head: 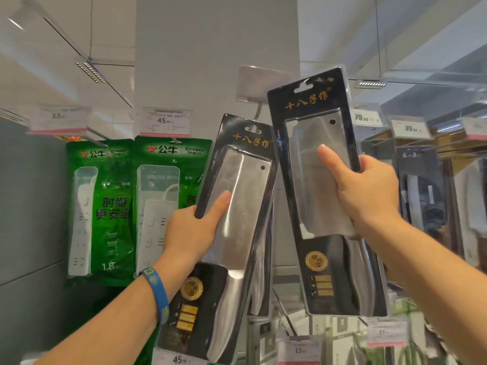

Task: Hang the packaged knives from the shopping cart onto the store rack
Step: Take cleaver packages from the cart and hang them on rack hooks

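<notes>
Black-carded cleaver pack [232,206] gripped by the left hand [192,230]; the right hand [369,191] clasps another pack [324,185], raised higher.

I count one left knife pack [245,185] in my left hand [189,230] and one right knife pack [303,133] in my right hand [369,191], two in all; two green power-strip packs [100,206]; four numbered price tags [166,122] overhead; one wristband [155,288].

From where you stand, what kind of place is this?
Probably a retail store aisle: a white paper price tag on a hook, green hanging packs of white power strips, and black carded steel cleavers.
</notes>
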{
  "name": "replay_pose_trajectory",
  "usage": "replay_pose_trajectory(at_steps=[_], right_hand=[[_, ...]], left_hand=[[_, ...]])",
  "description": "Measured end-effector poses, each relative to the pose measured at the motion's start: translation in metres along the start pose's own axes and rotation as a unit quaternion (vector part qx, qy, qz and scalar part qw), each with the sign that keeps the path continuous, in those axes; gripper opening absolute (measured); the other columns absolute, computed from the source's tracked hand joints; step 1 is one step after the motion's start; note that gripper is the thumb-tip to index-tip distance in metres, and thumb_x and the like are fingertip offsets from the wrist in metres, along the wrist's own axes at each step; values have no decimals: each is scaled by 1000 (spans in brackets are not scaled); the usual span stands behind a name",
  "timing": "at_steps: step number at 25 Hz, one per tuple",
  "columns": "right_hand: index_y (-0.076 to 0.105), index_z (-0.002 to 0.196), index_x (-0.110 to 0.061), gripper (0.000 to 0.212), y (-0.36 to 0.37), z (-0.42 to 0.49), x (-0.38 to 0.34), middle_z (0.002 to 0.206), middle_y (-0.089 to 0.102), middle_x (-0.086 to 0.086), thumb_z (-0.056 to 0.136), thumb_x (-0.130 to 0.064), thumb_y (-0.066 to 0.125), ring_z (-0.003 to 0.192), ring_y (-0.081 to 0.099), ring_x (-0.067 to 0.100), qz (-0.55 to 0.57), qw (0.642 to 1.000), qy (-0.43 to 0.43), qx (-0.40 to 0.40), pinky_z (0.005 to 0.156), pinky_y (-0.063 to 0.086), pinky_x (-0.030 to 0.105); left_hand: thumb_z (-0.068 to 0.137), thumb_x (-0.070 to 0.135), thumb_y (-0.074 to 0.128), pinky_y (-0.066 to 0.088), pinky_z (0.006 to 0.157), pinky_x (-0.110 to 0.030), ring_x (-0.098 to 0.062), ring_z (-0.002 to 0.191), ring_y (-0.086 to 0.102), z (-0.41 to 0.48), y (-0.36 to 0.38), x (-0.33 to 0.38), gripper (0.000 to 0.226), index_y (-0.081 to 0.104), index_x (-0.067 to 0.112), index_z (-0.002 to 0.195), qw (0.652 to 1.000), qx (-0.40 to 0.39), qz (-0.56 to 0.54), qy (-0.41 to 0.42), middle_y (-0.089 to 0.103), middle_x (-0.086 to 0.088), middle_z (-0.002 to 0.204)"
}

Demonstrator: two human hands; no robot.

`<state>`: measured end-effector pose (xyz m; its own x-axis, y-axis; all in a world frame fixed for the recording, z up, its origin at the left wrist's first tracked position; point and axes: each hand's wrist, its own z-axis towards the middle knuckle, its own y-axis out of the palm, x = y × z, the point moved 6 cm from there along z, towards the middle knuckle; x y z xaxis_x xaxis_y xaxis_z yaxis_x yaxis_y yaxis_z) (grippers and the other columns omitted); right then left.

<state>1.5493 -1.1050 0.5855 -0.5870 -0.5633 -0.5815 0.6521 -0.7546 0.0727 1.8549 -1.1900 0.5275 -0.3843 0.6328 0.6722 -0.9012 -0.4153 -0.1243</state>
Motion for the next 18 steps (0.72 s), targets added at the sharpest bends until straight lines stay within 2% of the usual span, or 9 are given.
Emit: replay_pose_trajectory(at_steps=[2, 4, 7, 9, 11, 13, 16, 18], right_hand=[[58, 76, -4, 80, -3, -1, -3, 75, 63, 14, 73, -84, 65, 69, 59, 29, 6, 1000, -5, 0, 59, 51, 48], [49, 64, -13, 70, -6, -2, -7, 59, 53, -5, 75, -80, 68, 58, 48, 18, 5, 1000, -10, 2, 51, 39, 34], [37, 58, -21, 67, -11, -3, -15, 49, 38, -7, 77, -76, 70, 50, 35, 11, -3, 1000, -11, 12, 49, 28, 29], [40, 58, -22, 64, -10, -4, -20, 45, 47, -10, 78, -75, 70, 47, 40, 9, 4, 1000, -8, 6, 49, 30, 27], [42, 57, -25, 59, -9, -4, -23, 43, 49, -23, 79, -72, 70, 45, 50, 1, 7, 1000, -13, -6, 46, 33, 20], [49, 58, -23, 59, -8, -1, -26, 47, 55, -19, 78, -74, 71, 48, 53, -3, 6, 1000, -20, -13, 49, 37, 21], [64, 69, -17, 64, -4, 6, -21, 64, 65, -3, 73, -80, 69, 63, 62, 15, 8, 1000, -18, -11, 54, 46, 33], [62, 72, -6, 77, -1, 8, -19, 65, 62, 8, 71, -83, 69, 61, 57, 19, 9, 1000, -12, -5, 56, 45, 37]], left_hand=[[59, 95, 50, 58, 69, -42, -17, 65, 68, -1, 3, 4, 92, 74, 8, 78, 1000, -12, 26, 10, 72, -2, 69], [56, 98, 45, 57, 66, -41, -15, 62, 66, 2, 0, 10, 92, 72, 12, 72, 998, -14, 62, 25, 71, -1, 65], [52, 100, 46, 59, 70, -41, -19, 69, 70, 7, -11, 5, 96, 74, 14, 82, 1000, -8, 27, -3, 73, 0, 71], [53, 100, 46, 58, 67, -36, -18, 69, 68, 5, -13, 6, 94, 74, 16, 81, 998, -8, 58, 13, 71, 2, 68], [57, 97, 46, 53, 58, -33, -18, 60, 64, 2, -12, 2, 87, 69, 15, 69, 994, -16, 111, 14, 66, 1, 59], [60, 93, 47, 51, 56, -31, -17, 57, 63, -5, -15, -13, 83, 69, 13, 66, 994, -15, 107, -27, 66, 0, 56], [56, 99, 46, 52, 49, -30, -9, 48, 62, -13, -20, -24, 89, 68, 13, 61, 995, -7, 97, -15, 68, 6, 55], [55, 99, 45, 52, 49, -32, -7, 47, 62, -11, -17, -19, 86, 66, 16, 57, 998, -2, 63, -1, 67, 9, 54]])
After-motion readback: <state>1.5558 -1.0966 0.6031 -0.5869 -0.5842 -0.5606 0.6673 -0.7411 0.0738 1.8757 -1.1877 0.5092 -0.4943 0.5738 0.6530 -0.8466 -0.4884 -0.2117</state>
